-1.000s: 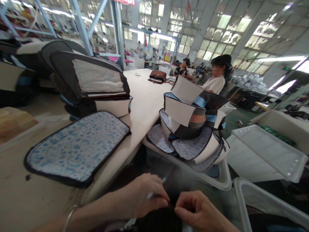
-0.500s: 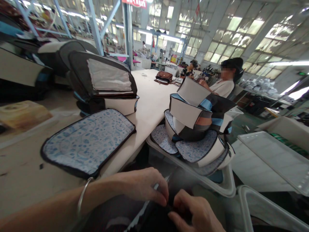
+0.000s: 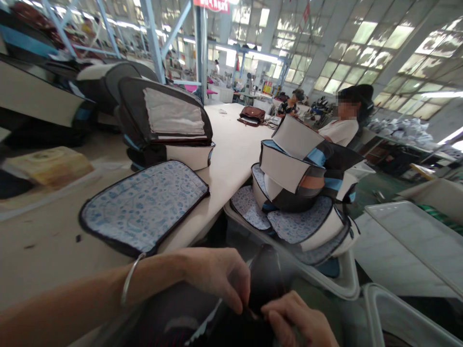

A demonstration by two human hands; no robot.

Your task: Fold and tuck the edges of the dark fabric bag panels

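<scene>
A dark piece of fabric (image 3: 231, 327) lies low in front of me, with a jagged pale strip along part of it. My left hand (image 3: 220, 277), wearing a silver bangle, pinches its edge between thumb and fingertips. Close beside it, my right hand (image 3: 302, 315) is closed on the same edge, fingertips together. Whether anything small is between the fingers is too blurred to make out. Left of my hands, a flat panel with a blue-patterned lining (image 3: 144, 205) and dark edging rests on the table.
Half-sewn bag parts (image 3: 285, 168) are heaped over a grey plastic tub (image 3: 347, 284). Another tub (image 3: 376, 299) stands at the lower right. A dark bag body (image 3: 133, 113) and a brown bag (image 3: 252, 114) sit on the pale table (image 3: 231, 140). A co-worker (image 3: 340, 127) sits beyond the heap.
The view has shifted a little, so the surroundings appear further right. My right hand has drawn slightly away from the left, both still at the fabric edge.
</scene>
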